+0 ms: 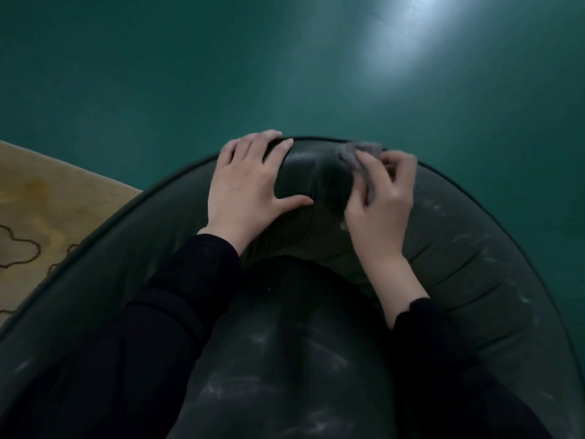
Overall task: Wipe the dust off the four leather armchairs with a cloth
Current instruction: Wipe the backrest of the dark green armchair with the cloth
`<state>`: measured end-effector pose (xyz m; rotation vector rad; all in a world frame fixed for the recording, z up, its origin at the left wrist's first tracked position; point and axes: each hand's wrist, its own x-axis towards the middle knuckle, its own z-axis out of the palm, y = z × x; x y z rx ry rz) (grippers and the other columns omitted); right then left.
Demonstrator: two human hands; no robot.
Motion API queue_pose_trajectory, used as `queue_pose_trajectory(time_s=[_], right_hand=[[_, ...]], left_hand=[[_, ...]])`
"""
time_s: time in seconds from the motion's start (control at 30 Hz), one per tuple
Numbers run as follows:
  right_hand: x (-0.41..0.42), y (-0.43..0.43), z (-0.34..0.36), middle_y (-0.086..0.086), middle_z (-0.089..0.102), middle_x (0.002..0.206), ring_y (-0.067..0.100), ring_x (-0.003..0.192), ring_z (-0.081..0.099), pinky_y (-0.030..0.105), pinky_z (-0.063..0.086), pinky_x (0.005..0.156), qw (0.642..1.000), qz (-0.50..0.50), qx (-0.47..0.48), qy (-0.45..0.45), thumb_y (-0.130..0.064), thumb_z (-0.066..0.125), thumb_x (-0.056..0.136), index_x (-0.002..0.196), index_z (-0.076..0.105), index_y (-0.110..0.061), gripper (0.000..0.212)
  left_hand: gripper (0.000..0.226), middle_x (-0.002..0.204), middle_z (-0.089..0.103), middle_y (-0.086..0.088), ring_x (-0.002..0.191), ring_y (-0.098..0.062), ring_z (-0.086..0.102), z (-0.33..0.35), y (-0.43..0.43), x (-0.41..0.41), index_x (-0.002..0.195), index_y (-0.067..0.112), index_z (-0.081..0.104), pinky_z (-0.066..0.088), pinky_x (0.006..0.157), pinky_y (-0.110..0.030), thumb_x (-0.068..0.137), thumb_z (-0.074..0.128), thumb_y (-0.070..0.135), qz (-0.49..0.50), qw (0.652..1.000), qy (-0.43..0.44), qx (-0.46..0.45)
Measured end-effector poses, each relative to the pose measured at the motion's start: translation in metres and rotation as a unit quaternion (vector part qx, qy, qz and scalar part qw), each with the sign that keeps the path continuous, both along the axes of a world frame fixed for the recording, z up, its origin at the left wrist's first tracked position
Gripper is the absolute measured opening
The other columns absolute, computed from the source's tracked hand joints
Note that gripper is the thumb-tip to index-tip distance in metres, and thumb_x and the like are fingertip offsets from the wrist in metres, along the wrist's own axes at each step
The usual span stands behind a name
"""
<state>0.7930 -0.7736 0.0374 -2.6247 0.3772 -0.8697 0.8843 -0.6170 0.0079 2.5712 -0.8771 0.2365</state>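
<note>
Your cloth (353, 158), a small grey wad, sits on the top rim of the armchair (468, 258) back. Your right hand (381, 213) pinches it, fingers curled round it. You look to be mid-wipe along that rim. Pale dust streaks show on the back to the right and on the seat, so the next stroke likely calls for sweeping rightward with firm pressure. Your left hand (245, 191) lies flat, fingers spread, bracing on the leather. A rug (47, 201) lies left.

green floor (158, 74) carries dark armchair (474, 248), tan rug (47, 201).
</note>
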Motion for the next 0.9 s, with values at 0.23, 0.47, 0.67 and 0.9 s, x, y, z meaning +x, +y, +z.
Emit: queue_pose_trajectory(time_s=[0.23, 0.47, 0.67, 0.9], right_hand=[[-0.013, 0.0, -0.018, 0.02, 0.051, 0.1, 0.028, 0.09, 0.053, 0.033, 0.05, 0.08, 0.994, 0.082, -0.038, 0.062, 0.003, 0.058, 0.088, 0.109, 0.066, 0.002, 0.022], [-0.012, -0.039, 0.004, 0.02, 0.051, 0.1, 0.027, 0.088, 0.052, 0.028, 0.045, 0.074, 0.999, -0.016, -0.026, 0.032, 0.002, 0.059, 0.085, 0.105, 0.067, 0.0, 0.021], [-0.022, -0.049, -0.007, 0.02, 0.051, 0.099, 0.029, 0.089, 0.053, 0.031, 0.047, 0.075, 0.997, -0.017, -0.053, 0.054, 0.001, 0.056, 0.087, 0.107, 0.067, 0.0, 0.022], [-0.024, -0.054, -0.001, 0.017, 0.051, 0.101, 0.025, 0.089, 0.053, 0.024, 0.044, 0.075, 0.992, -0.124, -0.002, 0.003, -0.001, 0.058, 0.087, 0.105, 0.067, -0.001, 0.02]], left_hand=[[0.085, 0.137, 0.05, -0.004, 0.126, -0.027, 0.046, 0.001, 0.001, -0.002, 0.137, 0.015, 0.051, 0.025, 0.106, -0.039, 0.073, 0.064, 0.07, -0.001, 1.0, -0.003, -0.005], [0.091, 0.132, 0.051, -0.011, 0.124, -0.031, 0.046, 0.01, -0.015, -0.004, 0.136, 0.012, 0.051, 0.027, 0.107, -0.042, 0.071, 0.056, 0.075, 0.02, 0.999, 0.031, -0.016], [0.096, 0.141, 0.045, -0.01, 0.133, -0.028, 0.038, 0.018, -0.068, -0.008, 0.145, 0.014, 0.041, 0.021, 0.114, -0.04, 0.07, 0.064, 0.07, -0.063, 0.997, 0.049, -0.003], [0.094, 0.135, 0.05, -0.008, 0.127, -0.029, 0.043, 0.011, -0.077, -0.01, 0.136, 0.01, 0.051, 0.025, 0.11, -0.039, 0.066, 0.063, 0.072, -0.055, 0.998, 0.038, -0.002]])
